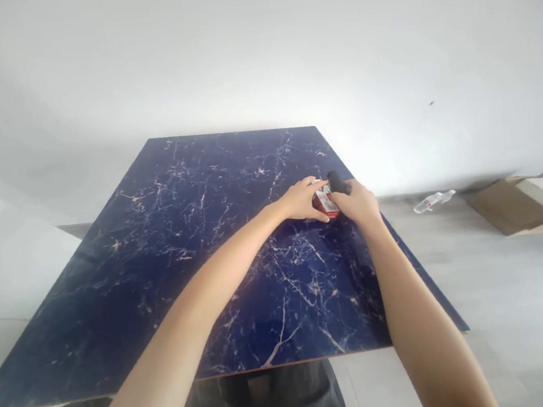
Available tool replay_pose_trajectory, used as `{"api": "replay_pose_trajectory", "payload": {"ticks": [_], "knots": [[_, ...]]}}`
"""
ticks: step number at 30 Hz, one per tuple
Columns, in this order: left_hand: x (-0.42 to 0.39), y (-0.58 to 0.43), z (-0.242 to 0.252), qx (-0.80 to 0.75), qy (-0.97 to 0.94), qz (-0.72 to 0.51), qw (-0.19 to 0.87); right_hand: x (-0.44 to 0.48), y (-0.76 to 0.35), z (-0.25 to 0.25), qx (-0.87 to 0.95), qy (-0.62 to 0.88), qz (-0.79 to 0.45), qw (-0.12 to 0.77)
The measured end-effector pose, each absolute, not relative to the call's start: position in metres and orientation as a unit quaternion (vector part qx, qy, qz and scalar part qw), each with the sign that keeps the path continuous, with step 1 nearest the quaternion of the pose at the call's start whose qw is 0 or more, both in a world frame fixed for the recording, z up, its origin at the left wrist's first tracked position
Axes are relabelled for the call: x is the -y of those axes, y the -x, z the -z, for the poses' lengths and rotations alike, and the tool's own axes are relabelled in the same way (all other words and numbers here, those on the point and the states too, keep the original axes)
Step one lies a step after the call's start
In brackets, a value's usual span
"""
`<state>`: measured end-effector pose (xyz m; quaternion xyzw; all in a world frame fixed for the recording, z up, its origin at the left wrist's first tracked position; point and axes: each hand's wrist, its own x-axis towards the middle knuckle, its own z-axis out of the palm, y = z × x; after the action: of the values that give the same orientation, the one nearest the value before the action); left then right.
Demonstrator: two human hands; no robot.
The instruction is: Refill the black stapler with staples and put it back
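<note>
A small red and white box is at the right side of the dark blue marbled table. My left hand grips it from the left, its thumb and fingers curved round the sides. From the right, my right hand has its fingers closed round a black object with a rounded end, whose kind I cannot make out. The black object stands right against the box, and my right thumb touches the box's edge. Parts of both things are hidden by my hands.
On the floor to the right lies a clear plastic bottle, close to the wall. An open cardboard box sits further right. The table's right edge runs close beside my right forearm.
</note>
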<state>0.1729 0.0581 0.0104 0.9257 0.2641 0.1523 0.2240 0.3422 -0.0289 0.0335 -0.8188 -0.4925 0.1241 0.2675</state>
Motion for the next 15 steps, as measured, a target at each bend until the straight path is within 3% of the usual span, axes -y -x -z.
{"api": "replay_pose_trajectory", "payload": {"ticks": [7,11,15], "knots": [[-0.057,-0.239,-0.013,-0.248,-0.939,-0.095,0.217,0.033,-0.387,-0.033,0.42,0.862,-0.099,0.264],[-0.051,-0.221,-0.016,-0.265,-0.925,-0.062,0.264,0.035,-0.38,-0.033,0.437,0.863,-0.078,0.24],[-0.042,-0.166,-0.02,-0.29,-0.914,-0.086,0.273,0.034,-0.358,-0.034,0.461,0.843,0.043,0.273]]}}
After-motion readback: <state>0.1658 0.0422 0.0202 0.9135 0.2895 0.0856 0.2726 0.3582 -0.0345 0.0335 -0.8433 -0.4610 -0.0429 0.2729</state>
